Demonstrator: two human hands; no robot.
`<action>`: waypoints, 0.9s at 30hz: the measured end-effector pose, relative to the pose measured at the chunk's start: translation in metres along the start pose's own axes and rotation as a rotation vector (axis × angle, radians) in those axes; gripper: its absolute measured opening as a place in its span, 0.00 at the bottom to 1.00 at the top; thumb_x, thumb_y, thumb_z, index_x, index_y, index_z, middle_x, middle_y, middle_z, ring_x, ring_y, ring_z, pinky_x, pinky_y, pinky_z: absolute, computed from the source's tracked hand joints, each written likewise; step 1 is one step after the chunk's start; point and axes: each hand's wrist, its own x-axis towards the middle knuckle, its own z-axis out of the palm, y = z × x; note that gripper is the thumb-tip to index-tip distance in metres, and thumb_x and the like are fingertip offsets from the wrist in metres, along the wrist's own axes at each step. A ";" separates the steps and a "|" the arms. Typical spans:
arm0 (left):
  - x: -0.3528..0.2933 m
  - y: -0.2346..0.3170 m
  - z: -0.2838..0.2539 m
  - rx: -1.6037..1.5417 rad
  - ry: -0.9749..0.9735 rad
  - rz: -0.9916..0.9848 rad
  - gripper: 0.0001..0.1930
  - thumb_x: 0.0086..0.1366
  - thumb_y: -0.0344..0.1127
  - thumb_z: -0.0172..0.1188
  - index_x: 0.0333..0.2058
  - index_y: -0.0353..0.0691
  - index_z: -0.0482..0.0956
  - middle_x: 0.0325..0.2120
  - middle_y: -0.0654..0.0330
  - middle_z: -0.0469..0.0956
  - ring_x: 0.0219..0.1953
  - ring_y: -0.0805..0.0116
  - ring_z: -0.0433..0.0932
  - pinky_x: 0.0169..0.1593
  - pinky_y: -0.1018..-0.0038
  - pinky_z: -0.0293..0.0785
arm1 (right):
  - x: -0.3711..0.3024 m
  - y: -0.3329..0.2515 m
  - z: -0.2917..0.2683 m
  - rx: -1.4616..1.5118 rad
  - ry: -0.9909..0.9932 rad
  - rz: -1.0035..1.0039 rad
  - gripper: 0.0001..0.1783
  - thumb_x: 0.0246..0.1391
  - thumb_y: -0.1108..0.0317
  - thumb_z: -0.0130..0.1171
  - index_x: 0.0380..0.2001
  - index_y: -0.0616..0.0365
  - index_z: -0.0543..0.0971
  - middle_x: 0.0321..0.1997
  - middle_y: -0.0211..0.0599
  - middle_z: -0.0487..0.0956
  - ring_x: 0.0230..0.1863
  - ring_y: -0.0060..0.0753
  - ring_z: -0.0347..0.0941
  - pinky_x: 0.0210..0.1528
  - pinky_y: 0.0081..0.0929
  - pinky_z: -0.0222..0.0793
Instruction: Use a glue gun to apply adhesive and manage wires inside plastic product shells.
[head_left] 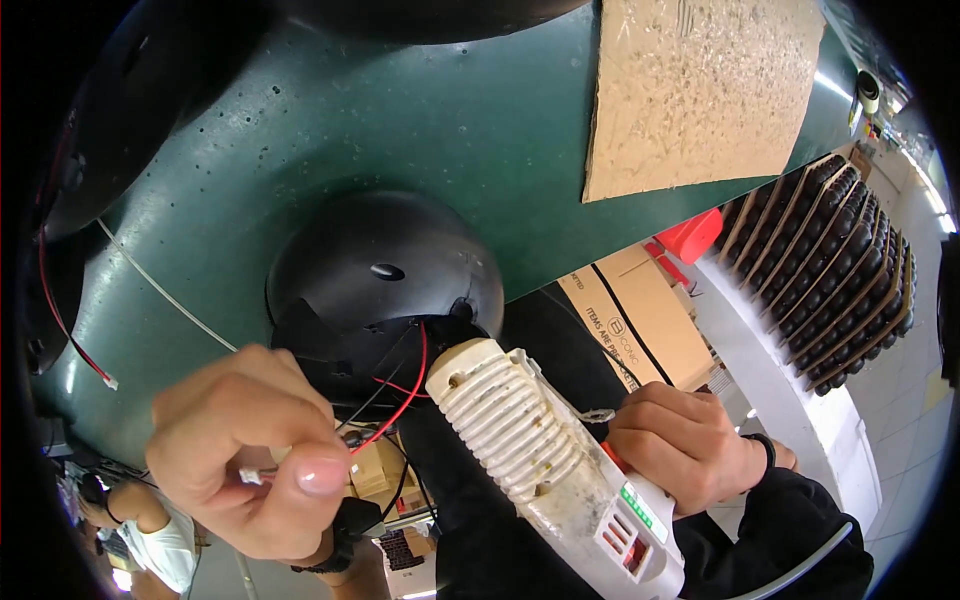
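Note:
My left hand (255, 450) is closed, pinching red and dark wires (408, 405) that end in a small white connector (252, 476). The wires run out of a glossy black dome-shaped shell (350, 240) lying at the table's near edge, with an oval hole in its upper side. My right hand (680, 445) is wrapped round a stained white hot glue gun (510, 430) with a ribbed front and an orange trigger. Its tip points up and left, close by the shell's opening. Green lights glow on its side. Inside the shell, the wires' far ends are hidden.
More black shells (130, 110) stand at the table's far left, one with a loose red wire and connector (105, 380). A cardboard sheet (700, 95) lies at the far right of the green table (520, 120). Right of it are a carton (640, 315) and stacked black balls (830, 270). Another person (155, 535) is at lower left.

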 end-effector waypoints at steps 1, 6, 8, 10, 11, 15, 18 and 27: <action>-0.008 -0.001 0.001 -0.009 0.033 -0.061 0.14 0.68 0.37 0.59 0.24 0.36 0.74 0.17 0.64 0.68 0.17 0.79 0.63 0.22 0.81 0.55 | -0.001 0.001 0.001 -0.010 0.007 0.000 0.10 0.49 0.70 0.67 0.28 0.63 0.77 0.26 0.38 0.74 0.27 0.34 0.74 0.25 0.28 0.70; -0.028 -0.016 0.001 -0.049 0.123 -0.062 0.12 0.55 0.34 0.69 0.23 0.32 0.77 0.16 0.59 0.75 0.15 0.75 0.68 0.20 0.80 0.60 | -0.001 0.002 0.001 -0.024 0.031 -0.015 0.11 0.46 0.69 0.67 0.29 0.64 0.77 0.26 0.38 0.74 0.27 0.34 0.74 0.24 0.28 0.70; -0.030 -0.010 0.004 0.000 0.199 0.005 0.13 0.61 0.37 0.66 0.25 0.32 0.76 0.15 0.59 0.74 0.14 0.76 0.68 0.19 0.81 0.59 | 0.000 0.000 0.001 -0.028 0.024 -0.034 0.12 0.46 0.68 0.67 0.29 0.64 0.77 0.26 0.38 0.74 0.27 0.35 0.74 0.25 0.28 0.70; -0.025 -0.003 0.020 -0.056 0.432 -0.115 0.13 0.63 0.37 0.63 0.26 0.32 0.75 0.14 0.58 0.74 0.14 0.76 0.69 0.20 0.82 0.59 | -0.002 0.003 -0.001 -0.060 -0.004 -0.016 0.12 0.45 0.68 0.67 0.30 0.64 0.77 0.26 0.37 0.74 0.27 0.35 0.74 0.25 0.28 0.70; -0.025 0.000 0.025 -0.105 0.664 -0.239 0.14 0.66 0.37 0.60 0.27 0.32 0.74 0.14 0.58 0.74 0.15 0.76 0.70 0.20 0.82 0.60 | -0.003 0.004 -0.002 -0.065 -0.006 -0.013 0.12 0.45 0.68 0.67 0.30 0.64 0.77 0.26 0.37 0.74 0.27 0.35 0.74 0.25 0.28 0.70; -0.060 0.000 0.005 0.332 0.474 -0.245 0.09 0.65 0.34 0.59 0.29 0.35 0.75 0.15 0.58 0.76 0.14 0.75 0.71 0.21 0.82 0.64 | -0.003 0.004 -0.007 0.014 -0.044 -0.026 0.14 0.47 0.67 0.66 0.34 0.65 0.78 0.32 0.42 0.77 0.34 0.43 0.78 0.31 0.31 0.75; -0.059 0.016 0.028 0.608 0.049 -0.256 0.09 0.54 0.29 0.70 0.34 0.37 0.82 0.14 0.67 0.72 0.13 0.78 0.67 0.18 0.78 0.62 | -0.003 0.010 -0.007 0.101 -0.062 -0.053 0.16 0.47 0.67 0.66 0.36 0.67 0.78 0.37 0.46 0.78 0.40 0.49 0.79 0.37 0.35 0.77; -0.066 -0.010 0.051 0.742 -0.022 0.023 0.13 0.51 0.26 0.71 0.38 0.37 0.83 0.13 0.68 0.61 0.13 0.76 0.64 0.17 0.74 0.59 | -0.007 0.016 -0.011 0.196 -0.099 -0.017 0.17 0.45 0.69 0.66 0.38 0.68 0.78 0.41 0.49 0.80 0.44 0.54 0.79 0.46 0.39 0.78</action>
